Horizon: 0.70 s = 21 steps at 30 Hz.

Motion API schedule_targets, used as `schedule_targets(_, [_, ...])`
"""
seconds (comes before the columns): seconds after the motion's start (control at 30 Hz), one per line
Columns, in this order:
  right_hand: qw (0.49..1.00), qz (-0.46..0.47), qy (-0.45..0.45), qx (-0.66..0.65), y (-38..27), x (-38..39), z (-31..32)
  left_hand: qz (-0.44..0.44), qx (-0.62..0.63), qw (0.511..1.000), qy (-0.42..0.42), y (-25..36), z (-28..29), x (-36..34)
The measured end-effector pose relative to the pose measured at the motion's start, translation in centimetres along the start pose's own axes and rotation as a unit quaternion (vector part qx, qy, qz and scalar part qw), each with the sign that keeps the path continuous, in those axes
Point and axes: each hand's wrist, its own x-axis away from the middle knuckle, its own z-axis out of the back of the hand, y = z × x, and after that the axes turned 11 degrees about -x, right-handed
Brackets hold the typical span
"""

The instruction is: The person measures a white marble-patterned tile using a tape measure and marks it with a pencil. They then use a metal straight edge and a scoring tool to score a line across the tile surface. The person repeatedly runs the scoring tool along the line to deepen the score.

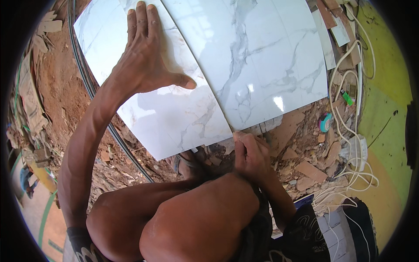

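My left hand (143, 65) lies on a glossy white marble-look tile (161, 120), its fingers stretched forward and the thumb spread to the right. Alongside sits a larger glossy tile (279, 52) with grey veins; a thin dark seam runs between the two. At the near end of that seam is my right hand (253, 155), fingers curled and pinched together against the tiles' front corners. What the pinch holds, if anything, is hidden. Below the left tile's near edge, a foot with a strap (185, 165) shows in part.
Broken tile pieces (310, 171) and rubble lie right of my right hand, with a round turquoise tape measure (325, 122) and a small green object (347, 98). White cable (358, 168) coils along the right. Dark cables (126, 148) cross the reddish soil at left.
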Motion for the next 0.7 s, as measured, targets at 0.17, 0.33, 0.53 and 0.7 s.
schedule_targets(0.17, [0.999,-0.032,-0.014,0.035,-0.3,0.3,0.4,-0.005,-0.002,0.999,-0.039,-1.4,-0.8,-0.7])
schedule_targets(0.33, [1.0,-0.024,0.001,0.0,-0.6,-0.1,0.3,-0.004,-0.027,0.999,-0.03,-1.2,-1.1,-0.7])
schedule_targets(0.53, [0.999,-0.023,-0.022,-0.002,-0.8,-2.0,0.2,-0.008,-0.018,1.0,-0.018,-1.4,-1.3,-0.6])
schedule_targets(0.7, [0.999,-0.025,-0.023,0.01,-0.7,-0.4,0.4,0.004,-0.022,0.999,-0.042,-1.2,-0.7,-0.6])
